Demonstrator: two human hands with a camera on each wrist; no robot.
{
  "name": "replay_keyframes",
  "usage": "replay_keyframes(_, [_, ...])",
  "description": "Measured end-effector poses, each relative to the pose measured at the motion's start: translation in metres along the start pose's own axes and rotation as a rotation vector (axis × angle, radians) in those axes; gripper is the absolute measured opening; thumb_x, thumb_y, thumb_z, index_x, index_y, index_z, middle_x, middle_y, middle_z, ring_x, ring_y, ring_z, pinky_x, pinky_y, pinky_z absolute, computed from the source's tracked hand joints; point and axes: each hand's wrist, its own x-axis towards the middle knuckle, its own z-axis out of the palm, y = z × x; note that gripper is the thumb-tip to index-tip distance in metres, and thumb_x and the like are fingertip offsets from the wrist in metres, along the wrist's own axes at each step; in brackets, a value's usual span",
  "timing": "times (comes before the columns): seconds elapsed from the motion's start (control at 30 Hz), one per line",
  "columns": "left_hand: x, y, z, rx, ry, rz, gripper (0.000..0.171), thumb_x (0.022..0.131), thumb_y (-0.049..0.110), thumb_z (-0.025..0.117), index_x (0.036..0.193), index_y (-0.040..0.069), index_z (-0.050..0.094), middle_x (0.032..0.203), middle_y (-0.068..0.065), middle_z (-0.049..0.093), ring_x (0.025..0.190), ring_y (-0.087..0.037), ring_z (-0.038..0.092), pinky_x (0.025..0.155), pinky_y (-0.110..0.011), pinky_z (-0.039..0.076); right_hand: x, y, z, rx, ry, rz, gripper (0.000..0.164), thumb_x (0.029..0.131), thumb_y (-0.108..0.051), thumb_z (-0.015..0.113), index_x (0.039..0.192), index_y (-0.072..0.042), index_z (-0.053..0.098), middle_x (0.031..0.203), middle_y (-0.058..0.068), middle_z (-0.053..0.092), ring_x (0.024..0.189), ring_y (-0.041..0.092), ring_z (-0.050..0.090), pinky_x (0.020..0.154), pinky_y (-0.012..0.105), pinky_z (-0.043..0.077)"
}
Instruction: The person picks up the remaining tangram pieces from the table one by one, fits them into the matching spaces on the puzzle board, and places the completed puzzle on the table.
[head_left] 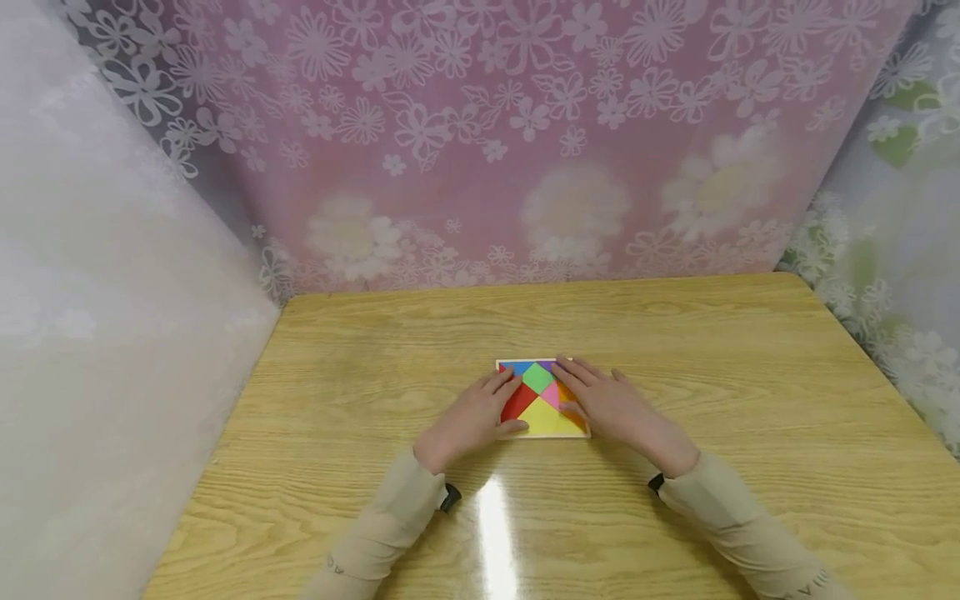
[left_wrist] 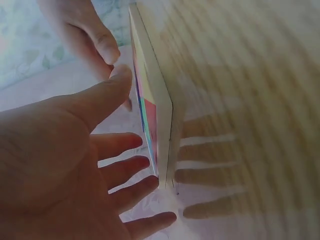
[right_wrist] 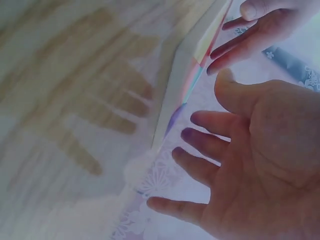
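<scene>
In the head view a tangram puzzle lies flat on the table, its coloured pieces filling a shallow white-edged tray [head_left: 547, 437]. Yellow [head_left: 551, 421], green [head_left: 537, 377], red, pink, blue, purple and orange pieces show. My left hand [head_left: 472, 417] reaches over the tray's left side, fingers spread and fairly straight. Over the right side is my right hand [head_left: 618, 408], its fingers extended across the orange piece [head_left: 577, 414], which they partly cover. Both wrist views show the palms facing the pale tray edge [left_wrist: 164, 120], with fingertips close at its top face and nothing gripped.
The wood-grain table [head_left: 360, 358] spreads out around the puzzle, with a bright light reflection [head_left: 497, 533] near the front. A pink flowered cloth [head_left: 487, 142] hangs behind the table's back edge. Pale cloths [head_left: 112, 333] hang at both sides.
</scene>
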Motion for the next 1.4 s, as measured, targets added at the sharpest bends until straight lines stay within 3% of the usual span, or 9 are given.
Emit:
replay_keyframes(0.3, [-0.007, 0.003, 0.009, 0.030, -0.033, -0.048, 0.081, 0.097, 0.052, 0.062, 0.158, 0.008, 0.033, 0.166, -0.012, 0.025, 0.154, -0.029, 0.020, 0.115, -0.058, 0.034, 0.002, -0.002, 0.002, -0.023, -0.028, -0.016, 0.058, 0.106, -0.028, 0.054, 0.154, -0.001, 0.039, 0.159, 0.019, 0.038, 0.142, 0.040, 0.041, 0.101, 0.073, 0.038])
replay_keyframes(0.73, [-0.007, -0.004, 0.010, -0.035, -0.021, -0.070, 0.089, 0.095, 0.055, 0.062, 0.160, 0.006, 0.026, 0.168, -0.014, 0.017, 0.155, -0.028, 0.016, 0.115, -0.065, 0.028, -0.006, 0.001, 0.005, 0.019, -0.081, 0.036, 0.080, 0.098, -0.045, 0.063, 0.156, 0.003, 0.033, 0.162, 0.021, 0.030, 0.145, 0.041, 0.037, 0.103, 0.074, 0.035])
replay_keyframes(1.07, [-0.013, 0.000, 0.007, 0.006, -0.027, -0.051, 0.088, 0.096, 0.053, 0.061, 0.159, 0.003, 0.027, 0.167, -0.015, 0.018, 0.155, -0.028, 0.017, 0.115, -0.066, 0.027, -0.013, -0.005, 0.000, -0.012, -0.096, 0.024, 0.080, 0.097, -0.044, 0.065, 0.154, 0.004, 0.035, 0.160, 0.022, 0.033, 0.142, 0.040, 0.042, 0.103, 0.074, 0.036])
replay_keyframes(1.4, [-0.031, 0.010, 0.012, 0.077, 0.005, 0.005, 0.087, 0.096, 0.053, 0.063, 0.155, -0.003, 0.034, 0.164, -0.021, 0.027, 0.152, -0.031, 0.027, 0.113, -0.064, 0.032, -0.029, -0.015, 0.006, -0.045, -0.064, -0.002, 0.079, 0.095, -0.044, 0.068, 0.151, 0.005, 0.041, 0.158, 0.023, 0.037, 0.138, 0.041, 0.046, 0.100, 0.073, 0.040])
